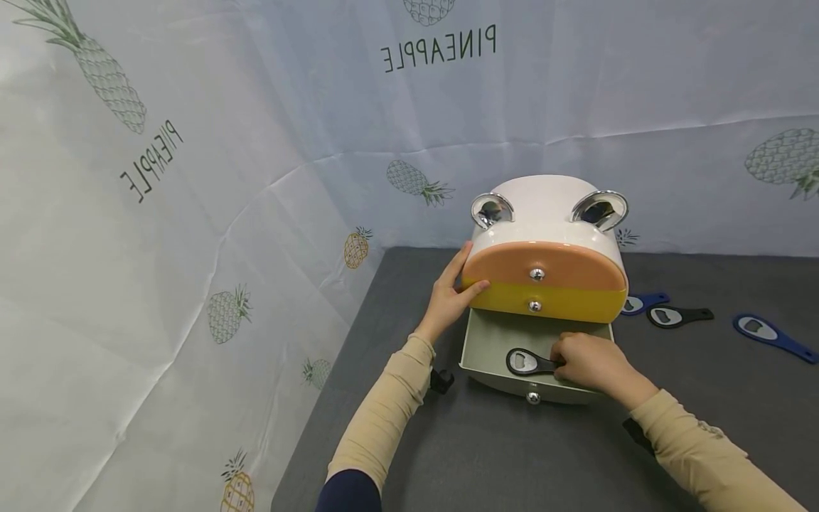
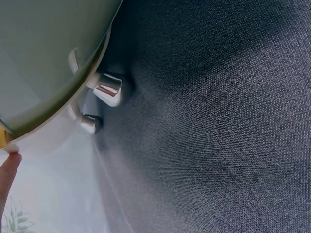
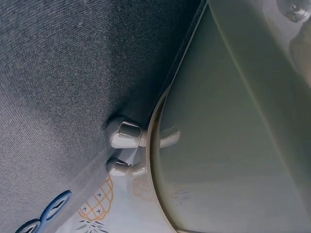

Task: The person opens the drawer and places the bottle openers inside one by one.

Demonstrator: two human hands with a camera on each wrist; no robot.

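A small drawer cabinet with a white body and two chrome ear-like rings stands on the table. Its lowest, pale green drawer is pulled out. Inside that drawer, my right hand grips the handle of a black bottle opener, whose metal head points left. My left hand rests against the cabinet's left side, fingers stretched along it and the thumb on the yellow drawer front. In the left wrist view one fingertip touches the cabinet's edge.
Right of the cabinet lie a blue bottle opener, a black one and another blue one on the dark grey table. A pineapple-printed curtain hangs behind and to the left. Chrome feet support the cabinet.
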